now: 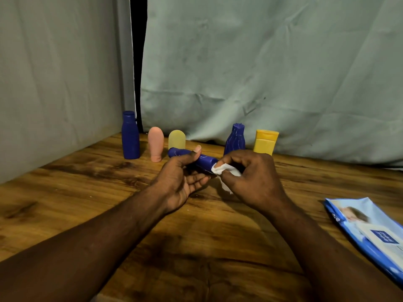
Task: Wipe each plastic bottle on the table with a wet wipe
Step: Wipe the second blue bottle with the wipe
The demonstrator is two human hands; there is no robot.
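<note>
Left hand (185,177) cupped around a small dark-blue bottle (192,159), thumb over the top, fingers curled beneath, holding it sideways just above the table (87,192). Smooth, glossy plastic, roughly cylindrical, rounded at the left end. Right hand (250,177) pinched shut on a crumpled white wet wipe (222,170), pressed against the bottle's right end; soft, creased fabric, a loose tail hanging below the knuckles.

Behind, a row of five standing near the far edge. Tall blue bottle (130,136) at the left, straight-sided with a narrow capped neck. Beside it a matte pink tube (155,143), rounded at the top, standing on its cap. Next, a translucent yellow-green bottle (177,139), dome-topped, partly hidden by the held one. Further right, a ribbed blue bottle (235,140) with wavy ridges and a tapered top, then a squat yellow bottle (265,141) with a flat, wide cap.

Wood-grain tabletop, warm brown, dark streaks. At the right edge, a flat, shiny blue wipes pack (370,232), lying apart from everything. Wrinkled pale cloth backdrop (261,62) behind.
</note>
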